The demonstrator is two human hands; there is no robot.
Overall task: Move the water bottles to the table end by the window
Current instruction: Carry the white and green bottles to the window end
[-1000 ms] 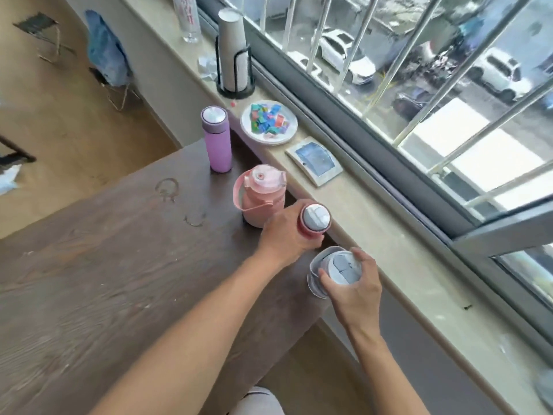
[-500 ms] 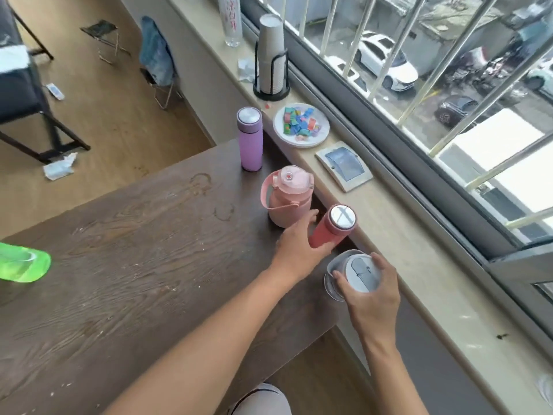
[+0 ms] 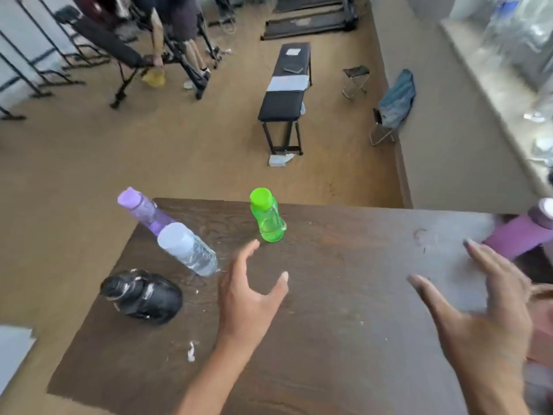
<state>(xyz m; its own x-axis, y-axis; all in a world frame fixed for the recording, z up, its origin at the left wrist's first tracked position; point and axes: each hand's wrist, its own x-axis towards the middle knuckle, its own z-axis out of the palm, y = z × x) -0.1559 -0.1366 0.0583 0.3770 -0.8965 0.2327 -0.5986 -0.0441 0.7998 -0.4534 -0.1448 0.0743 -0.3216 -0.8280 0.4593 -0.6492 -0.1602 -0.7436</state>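
Observation:
On the dark wooden table [image 3: 344,339] a green bottle [image 3: 267,216] stands near the far edge. At the far left corner stand a purple transparent bottle [image 3: 143,209] and, just in front of it, a clear bottle with a white cap [image 3: 188,250]. A black bottle [image 3: 142,296] lies at the left edge. My left hand [image 3: 251,292] hovers open just below the green bottle, apart from it. My right hand [image 3: 490,319] is open over the table's right part. A purple flask [image 3: 520,235] stands at the right edge by the window side.
Beyond the table on the floor are a black bench [image 3: 285,91], a folding stool [image 3: 356,80], a chair with blue cloth [image 3: 395,103], and a person among tripods [image 3: 179,40] at the back left. The window sill [image 3: 493,85] runs along the right.
Both hands have let go of the red and grey bottles by the window. My view has swung left toward the table's other end, and both hands now reach open toward the bottles there.

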